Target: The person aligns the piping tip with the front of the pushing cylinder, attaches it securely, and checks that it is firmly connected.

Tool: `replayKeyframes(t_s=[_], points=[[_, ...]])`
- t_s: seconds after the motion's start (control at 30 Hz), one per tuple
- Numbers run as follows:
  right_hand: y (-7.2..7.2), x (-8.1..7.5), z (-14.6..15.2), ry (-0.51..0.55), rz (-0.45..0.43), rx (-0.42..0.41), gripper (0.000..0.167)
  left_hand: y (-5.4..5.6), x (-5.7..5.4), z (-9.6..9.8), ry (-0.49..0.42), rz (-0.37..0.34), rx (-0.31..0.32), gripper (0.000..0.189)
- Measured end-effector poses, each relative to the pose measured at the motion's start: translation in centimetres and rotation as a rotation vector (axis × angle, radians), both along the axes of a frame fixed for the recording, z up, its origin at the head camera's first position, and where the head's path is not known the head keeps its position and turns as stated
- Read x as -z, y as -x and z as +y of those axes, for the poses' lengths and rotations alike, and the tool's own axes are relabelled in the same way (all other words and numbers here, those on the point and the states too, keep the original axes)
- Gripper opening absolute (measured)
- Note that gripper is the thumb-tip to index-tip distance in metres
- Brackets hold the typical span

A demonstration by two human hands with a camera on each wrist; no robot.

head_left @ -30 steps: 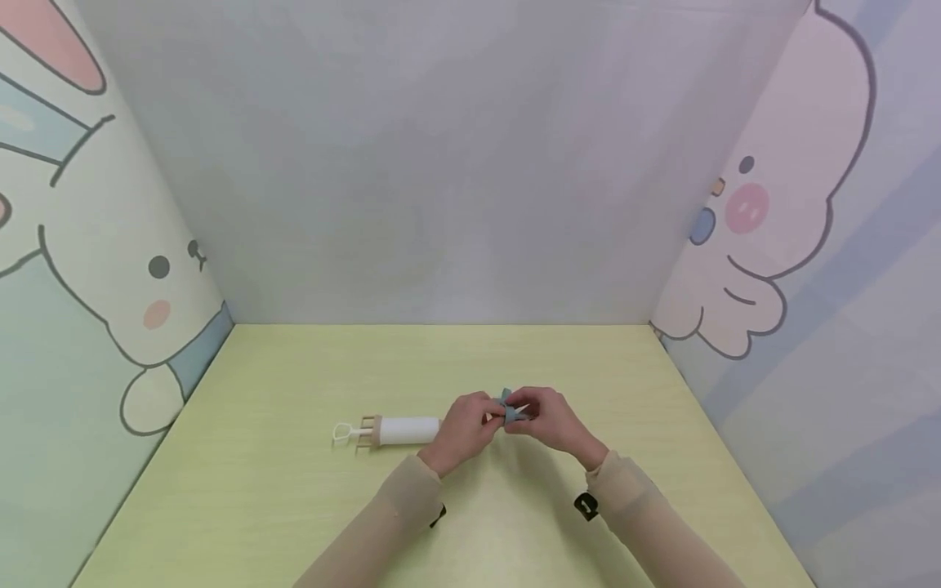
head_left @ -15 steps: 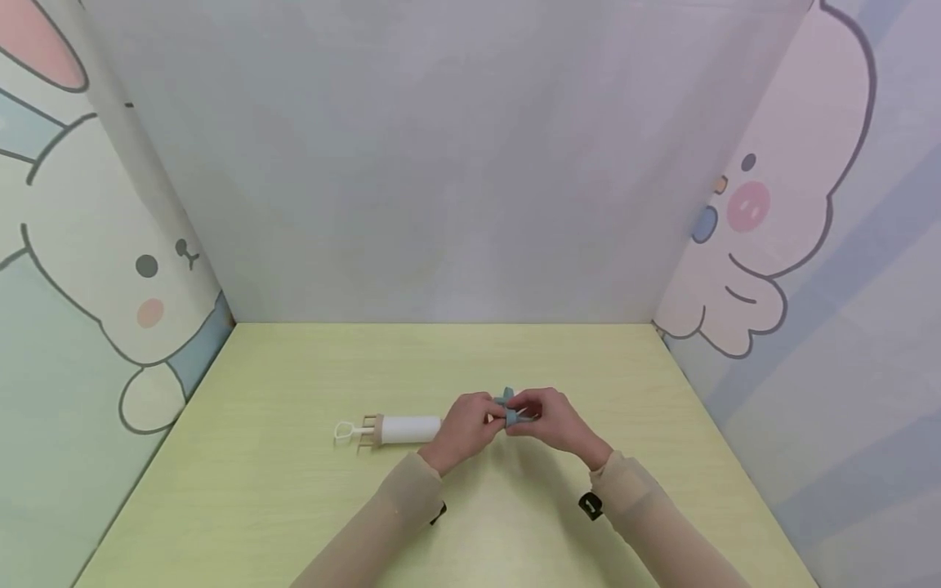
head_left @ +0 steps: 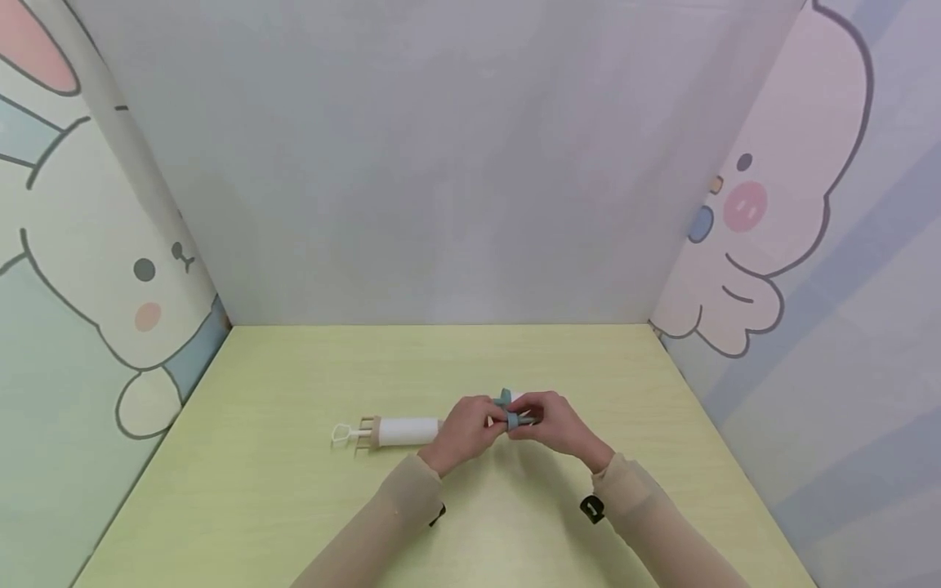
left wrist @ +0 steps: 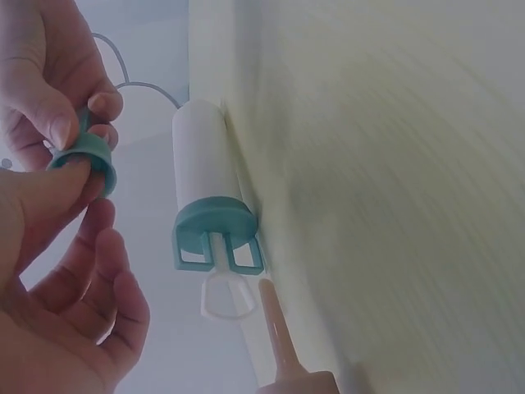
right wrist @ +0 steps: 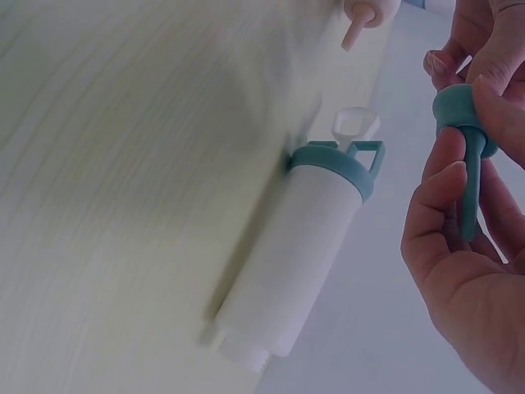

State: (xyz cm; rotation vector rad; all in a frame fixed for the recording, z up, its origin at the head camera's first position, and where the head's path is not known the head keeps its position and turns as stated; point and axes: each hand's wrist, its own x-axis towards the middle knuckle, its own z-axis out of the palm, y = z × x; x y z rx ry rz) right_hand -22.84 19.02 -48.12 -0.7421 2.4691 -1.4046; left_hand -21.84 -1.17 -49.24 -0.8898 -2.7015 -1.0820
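Both hands hold a teal nozzle cap (right wrist: 459, 107) with a long narrow spout, raised over the table. My left hand (head_left: 465, 426) pinches its wide ring, thumb at the open rim in the left wrist view. My right hand (head_left: 555, 425) grips around the spout, which points toward its palm. Behind the hands lies a white syringe-like tube (right wrist: 287, 254) with a teal end cap (left wrist: 217, 223) and a clear loop-handled plunger (left wrist: 228, 297). In the head view the right hand hides most of that tube.
Left of my left hand, a second white syringe-like tube (head_left: 408, 431) with a beige end cap lies on the yellow-green table (head_left: 294, 506). Its beige nozzle (left wrist: 280, 332) shows in the left wrist view. A grey wall (head_left: 441, 163) and patterned side walls surround the table.
The teal nozzle cap has turned slightly between my fingers, its spout pointing more to the right. Both hands stay nearly in place, and the tubes lie where they were.
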Motion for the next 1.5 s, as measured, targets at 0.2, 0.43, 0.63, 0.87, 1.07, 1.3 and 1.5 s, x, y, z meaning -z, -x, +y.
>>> replayKeyframes(t_s=[0.2, 0.43, 0.63, 0.87, 1.07, 1.3, 1.5], points=[[0.0, -0.1, 0.9, 0.013, 0.009, 0.038, 0.028, 0.1, 0.0, -0.1, 0.006, -0.003, -0.102, 0.008], [0.1, 0.0, 1.7, 0.012, -0.001, 0.057, 0.032, 1.1, 0.1, 0.4, 0.072, 0.015, -0.199, 0.021], [0.1, 0.3, 2.1, 0.020, 0.009, 0.088, 0.028, 2.7, 0.6, 1.6, 0.190, 0.018, -0.224, 0.049], [-0.9, -0.8, 2.1, 0.022, -0.001, 0.087, 0.029, 4.1, 0.8, 2.6, 0.208, -0.094, -0.213, 0.058], [-1.0, -0.8, 2.1, 0.000, 0.002, 0.094, 0.027, 5.1, 1.2, 3.2, 0.265, -0.132, -0.178, 0.060], [-2.0, -2.6, 1.7, 0.008, 0.011, 0.059, 0.027, 5.5, 2.2, 4.2, 0.317, -0.180, -0.186, 0.065], [-2.3, -2.9, 1.6, -0.010, 0.001, 0.061, 0.028, 5.6, 2.4, 4.2, 0.343, -0.155, -0.177, 0.057]])
